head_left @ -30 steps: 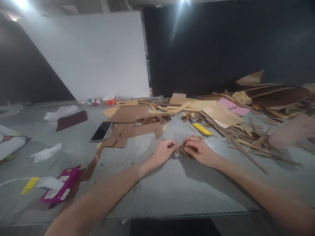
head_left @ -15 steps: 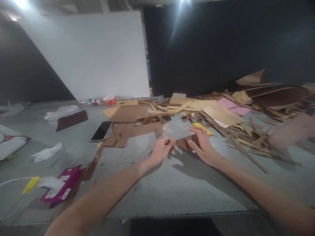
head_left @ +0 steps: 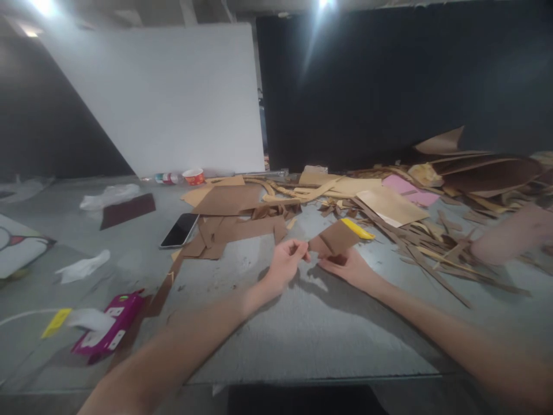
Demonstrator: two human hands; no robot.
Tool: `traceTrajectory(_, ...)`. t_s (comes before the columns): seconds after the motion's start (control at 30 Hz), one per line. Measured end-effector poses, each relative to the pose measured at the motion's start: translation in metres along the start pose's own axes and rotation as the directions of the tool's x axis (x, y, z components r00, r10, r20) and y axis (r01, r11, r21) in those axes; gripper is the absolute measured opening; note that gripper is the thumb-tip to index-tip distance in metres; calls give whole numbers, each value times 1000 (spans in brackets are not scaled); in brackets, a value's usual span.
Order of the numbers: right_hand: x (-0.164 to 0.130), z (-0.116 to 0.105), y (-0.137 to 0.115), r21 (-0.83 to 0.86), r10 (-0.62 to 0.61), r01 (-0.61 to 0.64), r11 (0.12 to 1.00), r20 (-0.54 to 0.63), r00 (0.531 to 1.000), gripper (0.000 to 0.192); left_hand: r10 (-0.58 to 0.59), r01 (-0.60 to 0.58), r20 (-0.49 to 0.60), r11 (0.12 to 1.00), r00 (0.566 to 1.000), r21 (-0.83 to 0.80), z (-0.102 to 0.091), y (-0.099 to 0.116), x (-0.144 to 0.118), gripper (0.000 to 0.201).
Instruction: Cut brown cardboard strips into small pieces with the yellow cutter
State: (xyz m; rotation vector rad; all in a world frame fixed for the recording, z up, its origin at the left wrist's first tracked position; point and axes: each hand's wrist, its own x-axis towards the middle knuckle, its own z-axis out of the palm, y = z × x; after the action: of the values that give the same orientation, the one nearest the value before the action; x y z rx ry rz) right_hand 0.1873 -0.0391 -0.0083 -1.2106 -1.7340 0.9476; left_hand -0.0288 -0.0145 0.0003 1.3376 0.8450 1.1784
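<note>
My left hand (head_left: 288,262) pinches the near-left corner of a small brown leather-like piece (head_left: 336,237). The piece is raised and tilted above the table, with a dark line across its face. My right hand (head_left: 345,266) is at its lower edge, fingers curled in and closed against it; some fingertips are hidden. Just behind the piece's far corner lies a yellow object (head_left: 359,229), partly covered, whose kind I cannot make out.
Brown strips and scraps (head_left: 432,259) are piled on the right. Brown sheets (head_left: 228,199), a phone (head_left: 178,230), a magenta tissue pack (head_left: 108,328) and a paper cup (head_left: 193,176) are on the left. A blurred skin-toned shape (head_left: 514,236) is at far right.
The brown piece has been lifted and tilted up, so more of its face shows. My right hand has moved from over it to its lower edge, fingers now closed. The left hand keeps its pinch.
</note>
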Motion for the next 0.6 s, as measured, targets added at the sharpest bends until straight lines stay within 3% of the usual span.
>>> traceTrajectory(0.1,-11,16,-11,107,0,-6,994,55,998,40,-17,18,26,1000,1000,-14,13,2,-14,57)
traceTrajectory(0.17,-16,20,-17,86,-29,24,996,55,998,39,-28,30,55,999,998,-32,19,4,-20,57)
traceTrajectory(0.37,-23,11,-23,-100,-23,33,994,99,995,41,-37,37,52,999,998,1,22,10,-22,56)
traceTrajectory(0.6,-19,9,-21,-57,1,4,998,79,997,53,-35,35,102,999,994,6,20,9,-21,58)
